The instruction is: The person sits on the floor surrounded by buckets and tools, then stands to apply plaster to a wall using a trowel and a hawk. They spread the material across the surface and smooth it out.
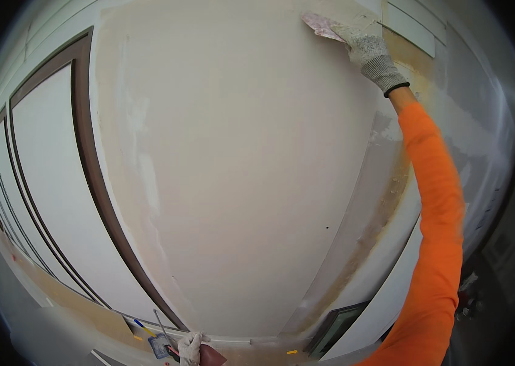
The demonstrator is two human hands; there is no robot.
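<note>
High on the pale wall panel (239, 171), my right hand (361, 46), in a speckled gray glove and at the end of an orange sleeve, grips a wide flat blade (321, 25) smeared with pinkish compound, at the panel's upper right edge. My left hand (190, 348), also gloved, is low at the bottom edge, closed on a reddish-brown flat tool (212, 357), only partly in view.
Brown-framed white panels (44, 134) run along the left. Tools with a blue-yellow handle and a stained blade (159, 346) lie at the lower left. A dark-framed pane (337, 326) and a white board (370, 305) stand low at the right. Gray patched wall (471, 122) curves away beyond.
</note>
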